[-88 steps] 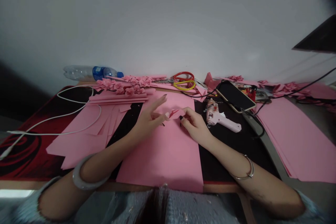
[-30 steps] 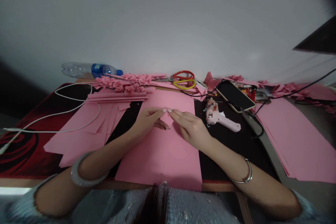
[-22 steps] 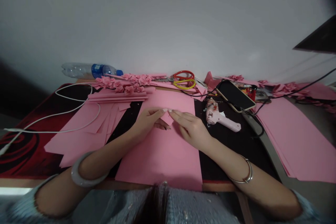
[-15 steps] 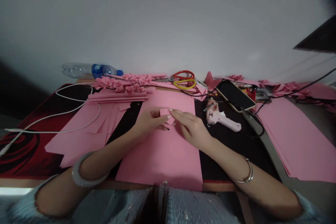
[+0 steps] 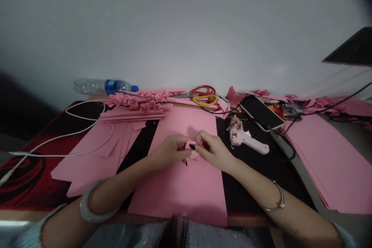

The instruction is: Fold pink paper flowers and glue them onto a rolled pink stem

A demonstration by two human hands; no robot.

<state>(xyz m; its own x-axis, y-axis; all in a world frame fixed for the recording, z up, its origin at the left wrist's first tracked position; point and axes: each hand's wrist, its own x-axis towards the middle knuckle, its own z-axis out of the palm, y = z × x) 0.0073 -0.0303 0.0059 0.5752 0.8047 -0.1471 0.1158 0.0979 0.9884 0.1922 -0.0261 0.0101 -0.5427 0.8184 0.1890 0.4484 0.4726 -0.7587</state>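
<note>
Left grip (image 5: 168, 152), right grip (image 5: 214, 150) on folded paper (image 5: 194, 155), inside sheet (image 5: 180, 195) edges

We see matt, smooth paper in the small folded piece (image 5: 195, 155), the large sheet (image 5: 186, 193) and the right-hand stack (image 5: 334, 166); the paper flowers (image 5: 141, 102) look crinkled. The bottle (image 5: 92, 86) strikes us as clear, glossy plastic. We note metal blades (image 5: 184, 95) on the scissors, with smooth, plastic-looking handles (image 5: 205, 100). The glue gun (image 5: 251, 142) has a smooth plastic body and a rough, crusted front (image 5: 236, 124). We find the phone screen (image 5: 258, 111) smooth, the bracelet (image 5: 281, 200) shiny metal, the bangle (image 5: 86, 206) smooth and polished, the sleeve (image 5: 31, 236) fuzzy cloth, and the wall (image 5: 186, 27) matt.
</note>
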